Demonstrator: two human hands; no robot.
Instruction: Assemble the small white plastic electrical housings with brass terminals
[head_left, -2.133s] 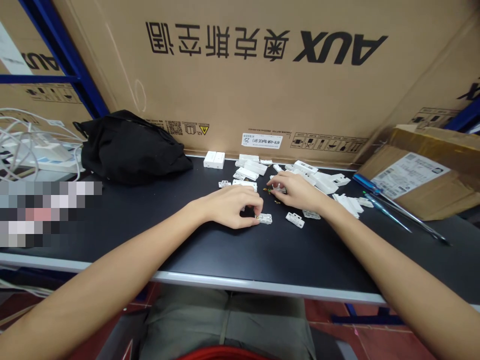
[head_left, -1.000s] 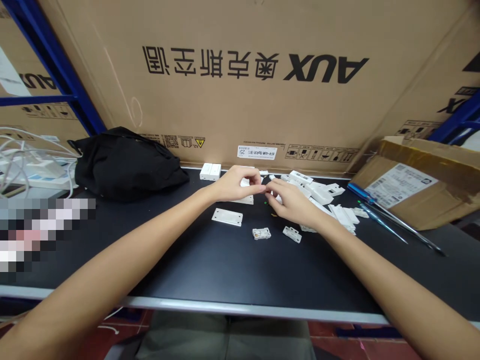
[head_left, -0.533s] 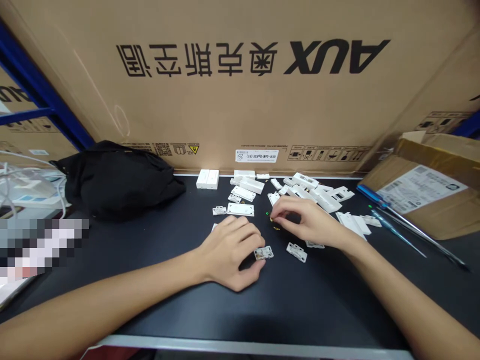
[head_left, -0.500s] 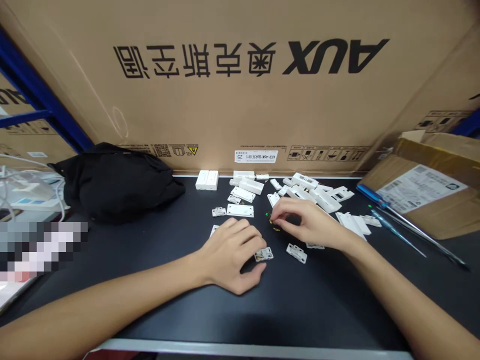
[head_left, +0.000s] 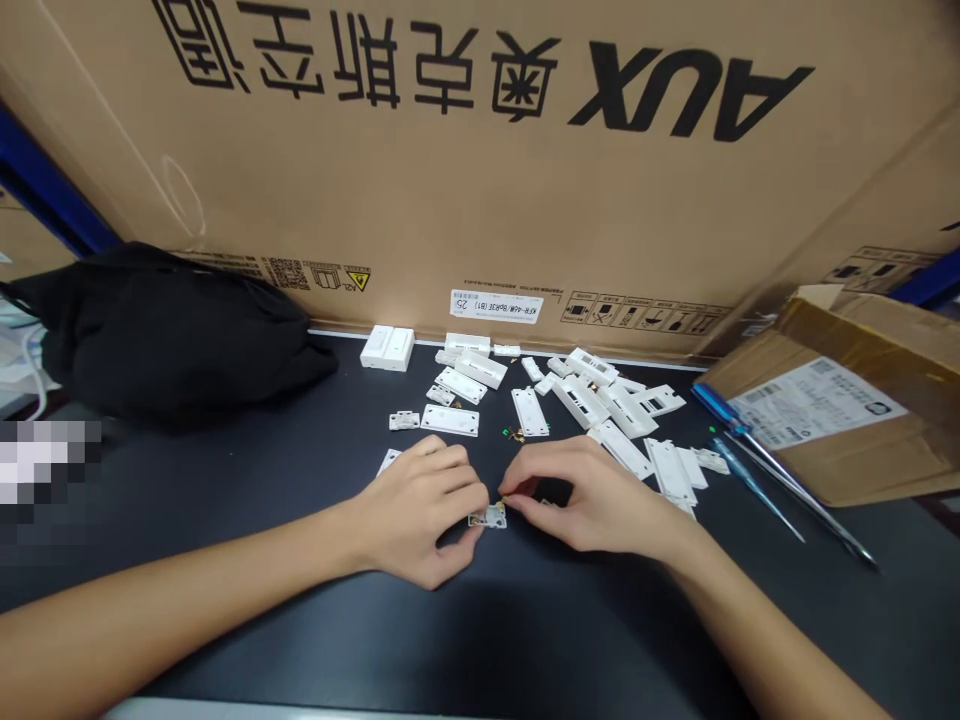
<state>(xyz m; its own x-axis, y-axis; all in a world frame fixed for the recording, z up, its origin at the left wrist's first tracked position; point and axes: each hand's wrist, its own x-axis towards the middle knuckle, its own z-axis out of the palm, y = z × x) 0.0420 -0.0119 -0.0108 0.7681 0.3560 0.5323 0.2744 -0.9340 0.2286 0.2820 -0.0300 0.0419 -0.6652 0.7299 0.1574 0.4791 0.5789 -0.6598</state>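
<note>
My left hand (head_left: 427, 510) is closed at the thumb and fingertips on the left end of a small white plastic base (head_left: 493, 517), low over the black tabletop. My right hand (head_left: 581, 495) pinches a tiny brass-coloured metal piece (head_left: 502, 505) at the base's right edge; the fingertips hide part of it. Behind the hands, a few small metal pieces (head_left: 514, 435), one with a green tip, lie beside a flat white plate (head_left: 530, 412). Another white plate (head_left: 450, 420) and a small white base (head_left: 404, 420) rest beyond my left hand.
White plastic housings (head_left: 589, 400) are heaped at the back right. Two white boxes (head_left: 387, 347) stand by a large carton (head_left: 375, 180). A black cloth bag (head_left: 165, 340) sits at left. Screwdrivers (head_left: 787, 480) lie before a smaller carton (head_left: 817, 400) at right.
My right hand has moved from the loose metal pieces toward me and left, to the white base. My left hand has closed on that base. The view has tilted down.
</note>
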